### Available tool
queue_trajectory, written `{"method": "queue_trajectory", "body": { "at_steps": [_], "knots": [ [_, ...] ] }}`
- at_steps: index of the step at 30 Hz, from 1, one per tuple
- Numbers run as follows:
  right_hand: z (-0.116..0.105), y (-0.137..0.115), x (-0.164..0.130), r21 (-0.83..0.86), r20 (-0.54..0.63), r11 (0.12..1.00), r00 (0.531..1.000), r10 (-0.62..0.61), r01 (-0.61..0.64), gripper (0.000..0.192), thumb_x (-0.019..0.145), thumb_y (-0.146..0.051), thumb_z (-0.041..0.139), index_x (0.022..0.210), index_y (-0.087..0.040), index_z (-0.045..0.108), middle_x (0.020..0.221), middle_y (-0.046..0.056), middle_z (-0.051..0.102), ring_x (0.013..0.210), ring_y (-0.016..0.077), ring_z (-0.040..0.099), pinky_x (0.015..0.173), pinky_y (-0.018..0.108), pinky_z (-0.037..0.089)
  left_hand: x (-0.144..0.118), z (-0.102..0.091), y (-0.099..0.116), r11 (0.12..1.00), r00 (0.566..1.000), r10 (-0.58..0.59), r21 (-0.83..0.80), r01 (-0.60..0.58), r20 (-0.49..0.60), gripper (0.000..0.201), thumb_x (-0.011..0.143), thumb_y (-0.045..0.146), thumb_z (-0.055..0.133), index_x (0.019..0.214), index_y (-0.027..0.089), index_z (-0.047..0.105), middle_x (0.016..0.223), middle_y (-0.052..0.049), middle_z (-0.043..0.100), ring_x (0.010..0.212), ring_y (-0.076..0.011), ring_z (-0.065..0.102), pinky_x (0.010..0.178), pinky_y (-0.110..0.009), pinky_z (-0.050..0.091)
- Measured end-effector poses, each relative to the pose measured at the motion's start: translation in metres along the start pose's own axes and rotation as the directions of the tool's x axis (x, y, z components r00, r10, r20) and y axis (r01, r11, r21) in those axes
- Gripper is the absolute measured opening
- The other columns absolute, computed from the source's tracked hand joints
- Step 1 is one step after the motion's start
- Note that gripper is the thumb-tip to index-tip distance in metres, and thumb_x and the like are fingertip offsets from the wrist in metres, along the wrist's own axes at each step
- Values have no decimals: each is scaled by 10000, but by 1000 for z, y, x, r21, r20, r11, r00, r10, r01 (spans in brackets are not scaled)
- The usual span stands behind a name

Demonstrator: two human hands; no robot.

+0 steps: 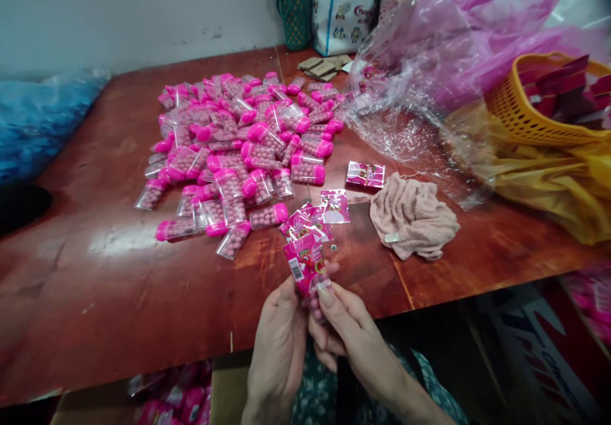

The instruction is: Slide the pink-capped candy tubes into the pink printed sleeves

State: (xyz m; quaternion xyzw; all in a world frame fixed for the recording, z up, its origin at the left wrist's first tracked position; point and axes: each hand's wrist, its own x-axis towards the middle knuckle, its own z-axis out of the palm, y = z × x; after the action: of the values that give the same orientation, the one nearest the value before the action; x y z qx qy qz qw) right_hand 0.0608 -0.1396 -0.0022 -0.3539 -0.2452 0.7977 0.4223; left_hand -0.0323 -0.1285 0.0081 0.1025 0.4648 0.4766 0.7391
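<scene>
Reddish table against pale wall, head view. Candy bottle near front edge, pink wrapper at its far end. Left hand and right hand closed round it, fingers snug, prob for steadiness. More wrappers just beyond, guess for easy reach.

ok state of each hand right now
Left hand: closed, holding clear plastic container of pink balls with glossy pink label.
Right hand: closed, holding the same container.
</scene>
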Motion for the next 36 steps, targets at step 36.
{"method": "queue_trajectory", "body": {
  "at_steps": [36],
  "knots": [
    [-4, 0, -2, -698, -37, 711, 988, -153, 84, 292, 924, -342, 328, 683, -197, 406, 480, -52, 426, 412, 78, 417, 455, 198, 327, 15, -21, 8, 991, 991, 132, -17, -133, -28, 210, 552, 204, 784, 701, 118, 665, 586, -33, 638, 576, -166, 616, 599, -274, 506]
  ]
}}
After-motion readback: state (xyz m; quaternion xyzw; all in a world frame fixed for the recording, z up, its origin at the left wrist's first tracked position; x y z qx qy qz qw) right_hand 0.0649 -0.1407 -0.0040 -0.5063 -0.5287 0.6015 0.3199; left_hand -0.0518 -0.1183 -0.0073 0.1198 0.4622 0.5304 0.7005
